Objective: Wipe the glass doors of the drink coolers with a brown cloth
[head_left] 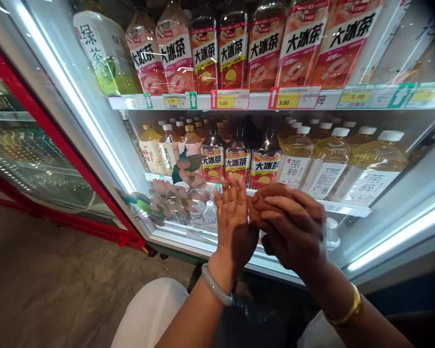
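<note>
My left hand (232,220) is raised with its palm turned away and its fingers stretched upward, in front of a drinks cooler. It wears a pale bangle (214,286) at the wrist. Close beside it on the right is my right hand (293,224), its fingers bent together towards the left hand, with a gold bracelet (350,309) on that wrist. Whatever lies under the right fingers is hidden. Behind the fingertips stand dark iced tea bottles (238,157) with orange and yellow labels. Whether either hand touches the glass, I cannot tell.
Large iced tea bottles (264,46) fill the upper shelf, above price tags (224,100). Clear-labelled tea bottles (326,157) stand lower right. A flower decal (177,193) shows on the glass at left. A red-framed cooler (58,130) stands left, above brown floor (50,280).
</note>
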`<action>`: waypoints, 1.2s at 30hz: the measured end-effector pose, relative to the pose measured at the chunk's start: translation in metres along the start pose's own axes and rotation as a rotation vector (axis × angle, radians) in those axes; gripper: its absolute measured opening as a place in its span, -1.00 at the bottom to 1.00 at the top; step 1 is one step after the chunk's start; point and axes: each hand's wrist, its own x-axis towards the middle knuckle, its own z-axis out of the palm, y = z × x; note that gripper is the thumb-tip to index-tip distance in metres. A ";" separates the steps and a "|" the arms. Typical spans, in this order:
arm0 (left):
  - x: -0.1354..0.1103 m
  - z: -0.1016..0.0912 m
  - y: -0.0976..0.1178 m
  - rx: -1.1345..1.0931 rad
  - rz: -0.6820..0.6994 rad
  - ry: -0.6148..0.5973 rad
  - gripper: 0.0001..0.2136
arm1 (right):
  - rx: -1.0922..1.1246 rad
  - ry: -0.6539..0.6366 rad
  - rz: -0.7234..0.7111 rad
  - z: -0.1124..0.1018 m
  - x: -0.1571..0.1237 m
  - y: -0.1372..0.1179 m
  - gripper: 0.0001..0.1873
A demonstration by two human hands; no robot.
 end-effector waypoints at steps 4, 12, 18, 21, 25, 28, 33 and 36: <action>0.004 -0.003 0.010 -0.006 0.023 0.026 -0.31 | -0.038 0.142 0.088 -0.003 0.001 0.009 -0.87; 0.001 0.001 0.004 0.026 0.012 0.048 -0.31 | 0.000 -0.018 -0.004 0.004 -0.001 -0.006 -0.81; 0.006 -0.011 0.004 0.058 0.001 0.039 -0.30 | -0.025 0.136 0.077 0.005 0.005 0.001 -0.88; 0.005 -0.012 0.000 0.111 0.000 0.036 -0.31 | -0.007 0.070 0.045 0.016 0.006 -0.008 -0.82; 0.000 -0.013 -0.007 0.128 -0.006 0.043 -0.33 | 0.038 -0.049 -0.033 0.021 0.004 -0.016 -0.76; -0.002 -0.017 -0.010 0.133 -0.023 0.031 -0.32 | 0.031 0.007 -0.025 0.013 0.003 -0.008 -0.81; 0.020 -0.028 -0.013 0.134 0.051 0.042 -0.31 | -0.047 0.117 0.026 0.009 0.015 0.007 -0.90; 0.045 -0.037 -0.020 0.128 0.109 0.079 -0.35 | -0.046 0.159 -0.026 0.022 0.027 0.006 -0.91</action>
